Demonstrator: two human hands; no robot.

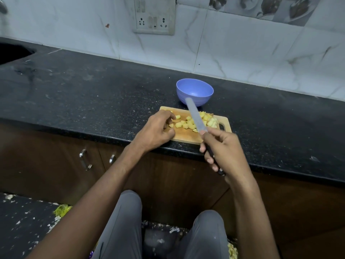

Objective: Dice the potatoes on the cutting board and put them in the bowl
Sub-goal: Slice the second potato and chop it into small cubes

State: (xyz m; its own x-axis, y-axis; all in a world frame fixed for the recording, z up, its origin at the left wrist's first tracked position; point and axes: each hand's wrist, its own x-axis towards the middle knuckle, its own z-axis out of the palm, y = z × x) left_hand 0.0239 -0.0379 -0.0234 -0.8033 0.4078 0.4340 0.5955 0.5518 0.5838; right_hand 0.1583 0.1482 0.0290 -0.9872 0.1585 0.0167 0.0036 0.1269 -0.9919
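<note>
A small wooden cutting board [183,138] lies at the counter's front edge with several yellow potato cubes [188,124] spread over it. Just behind it stands a blue bowl [194,91], which looks empty. My right hand [223,152] grips the dark handle of a knife [196,116]; the blade is raised and points away over the cubes toward the bowl. My left hand [158,130] rests on the board's left part, fingers curled beside the nearest cubes. Whether it pinches a cube is hidden.
The black stone counter [93,94] runs left to a sink [13,52] at the far left. A tiled wall with a socket panel [155,15] stands behind. Cabinet handles [85,158] sit below the edge. Scraps litter the floor.
</note>
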